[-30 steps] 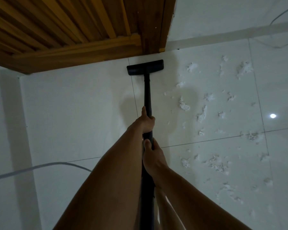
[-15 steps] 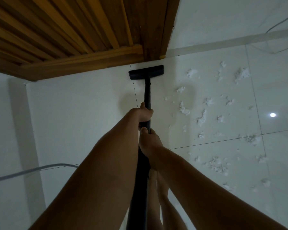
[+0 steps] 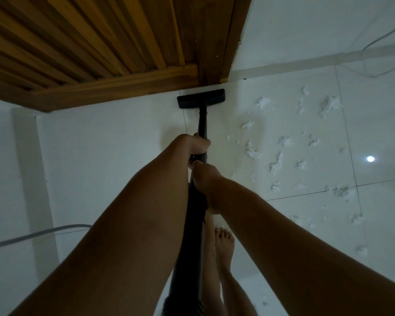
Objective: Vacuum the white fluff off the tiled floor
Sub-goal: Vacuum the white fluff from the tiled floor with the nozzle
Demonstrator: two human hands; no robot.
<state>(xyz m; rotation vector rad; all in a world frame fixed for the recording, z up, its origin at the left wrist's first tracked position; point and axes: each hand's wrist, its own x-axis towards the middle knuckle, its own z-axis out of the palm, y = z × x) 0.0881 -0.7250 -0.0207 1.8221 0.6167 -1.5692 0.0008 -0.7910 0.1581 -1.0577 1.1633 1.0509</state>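
Seen from above, a person's 2 bare hands hold a long black vacuum wand [image 3: 202, 124] over a pale tiled floor [image 3: 114, 144].

The left hand [image 3: 197, 144] is wrapped round the wand, and the right hand [image 3: 206, 176] grips it just behind, touching the left. The flat black floor nozzle [image 3: 201, 98] rests on the tiles beside a slatted wooden frame [image 3: 100, 42]. Clumps of white fluff [image 3: 252, 151] lie scattered to the nozzle's right, apart from it.

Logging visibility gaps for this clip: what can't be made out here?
Head view:
- Vacuum body: cut off by bottom edge; only wand and nozzle show.
- Right hand: fingers hidden behind wand.
- Under wooden frame: hidden by its slats.
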